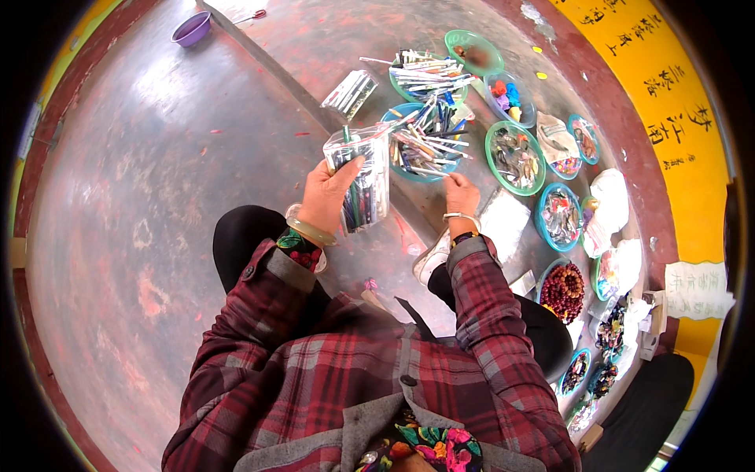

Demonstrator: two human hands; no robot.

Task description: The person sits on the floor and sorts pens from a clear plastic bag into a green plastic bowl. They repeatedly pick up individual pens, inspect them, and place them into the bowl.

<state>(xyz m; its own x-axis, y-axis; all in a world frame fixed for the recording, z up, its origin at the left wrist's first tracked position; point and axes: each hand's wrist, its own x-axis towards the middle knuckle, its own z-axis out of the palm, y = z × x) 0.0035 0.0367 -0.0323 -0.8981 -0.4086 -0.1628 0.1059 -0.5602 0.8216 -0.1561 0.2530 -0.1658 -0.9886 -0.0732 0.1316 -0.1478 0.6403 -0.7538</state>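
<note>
My left hand (324,195) grips a clear plastic bag (371,185) filled with dark and light pens, its thumb lying across the front. Over the near rim of a blue basin (409,175), my right hand (462,197) has its fingers pinched together at the end of a thin pale pen. Many loose pens (429,145) lie heaped in that basin, pointing in all directions. Behind it, a green basin (464,93) is piled with more white pens. Another packed clear bag of white pens (349,93) rests on the floor to the left of the basins.
Right of the pens stand a green basin of small packets (515,157), a blue basin (559,216) and a basin of dark red beads (562,291). White plastic sheeting (503,224) lies near my right foot. A purple basin (191,29) sits far left on the concrete floor.
</note>
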